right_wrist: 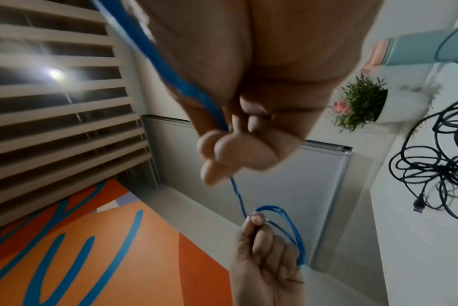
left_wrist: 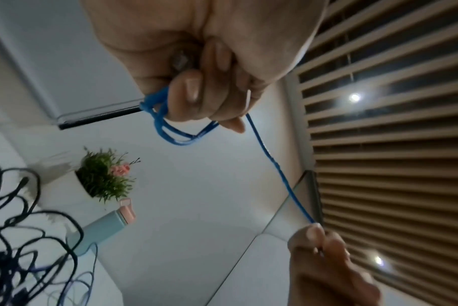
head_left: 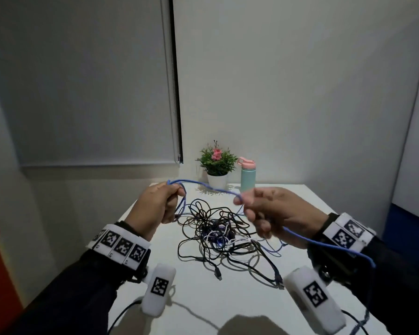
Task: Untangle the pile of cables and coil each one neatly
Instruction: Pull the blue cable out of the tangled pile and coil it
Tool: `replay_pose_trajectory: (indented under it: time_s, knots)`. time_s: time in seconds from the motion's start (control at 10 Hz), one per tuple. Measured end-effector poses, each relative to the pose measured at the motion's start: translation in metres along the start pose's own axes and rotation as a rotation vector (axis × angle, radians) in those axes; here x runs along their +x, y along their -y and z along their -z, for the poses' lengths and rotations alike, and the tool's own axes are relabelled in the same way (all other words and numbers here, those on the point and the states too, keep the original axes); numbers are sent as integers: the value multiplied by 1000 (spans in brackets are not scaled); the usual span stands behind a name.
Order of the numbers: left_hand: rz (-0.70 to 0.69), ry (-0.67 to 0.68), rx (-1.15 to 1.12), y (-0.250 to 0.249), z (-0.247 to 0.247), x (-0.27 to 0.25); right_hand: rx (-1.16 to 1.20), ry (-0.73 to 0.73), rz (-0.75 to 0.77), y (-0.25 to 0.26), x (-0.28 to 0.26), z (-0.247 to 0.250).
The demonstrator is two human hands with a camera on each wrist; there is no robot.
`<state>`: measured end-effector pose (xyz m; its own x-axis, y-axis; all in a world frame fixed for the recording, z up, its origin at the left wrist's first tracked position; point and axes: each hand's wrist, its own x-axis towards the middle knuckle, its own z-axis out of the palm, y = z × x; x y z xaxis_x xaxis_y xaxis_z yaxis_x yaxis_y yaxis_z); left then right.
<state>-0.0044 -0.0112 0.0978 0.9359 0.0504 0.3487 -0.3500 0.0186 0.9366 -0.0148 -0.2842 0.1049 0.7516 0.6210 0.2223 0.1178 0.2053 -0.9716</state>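
A blue cable (head_left: pixel 211 187) stretches in the air between my two hands, above the white table (head_left: pixel 240 298). My left hand (head_left: pixel 159 204) grips a few small loops of it (left_wrist: pixel 170 132) in curled fingers. My right hand (head_left: pixel 259 209) pinches the same cable (right_wrist: pixel 170 68) between thumb and fingers, and the cable's free length runs back past my right wrist (head_left: pixel 336 247). Below the hands a tangled pile of black, white and purple cables (head_left: pixel 218 233) lies on the table, also visible in the wrist views (right_wrist: pixel 437 163) (left_wrist: pixel 15 248).
A small potted plant (head_left: pixel 217 165) and a teal bottle with a pink lid (head_left: pixel 248 174) stand at the table's back edge by the wall. A window blind (head_left: pixel 82 81) hangs to the left. Black cable ends (head_left: pixel 218 274) trail toward the front.
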Motion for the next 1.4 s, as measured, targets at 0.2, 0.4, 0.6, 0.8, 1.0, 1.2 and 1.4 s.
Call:
replay_pose_trajectory:
  time_s: [0.2, 0.4, 0.6, 0.8, 1.0, 1.2, 1.4]
  knots:
    - [129, -161, 87, 9, 15, 24, -417, -4, -166, -2, -2, 14]
    - [202, -139, 417, 27, 16, 39, -447, -558, 205, 40, 6, 40]
    - [235, -186, 676, 29, 11, 54, -488, -371, 518, 86, -5, 15]
    - [352, -168, 677, 21, 2, 60, -795, 199, 80, 66, -14, -24]
    - [310, -58, 387, 12, -28, 59, -1596, 110, -248, -12, 13, -38]
    - [451, 153, -84, -19, -3, 39, -651, 29, -32, -9, 20, 6]
    - [258, 465, -700, -36, -7, 2, 27, -449, -112, -15, 40, 32]
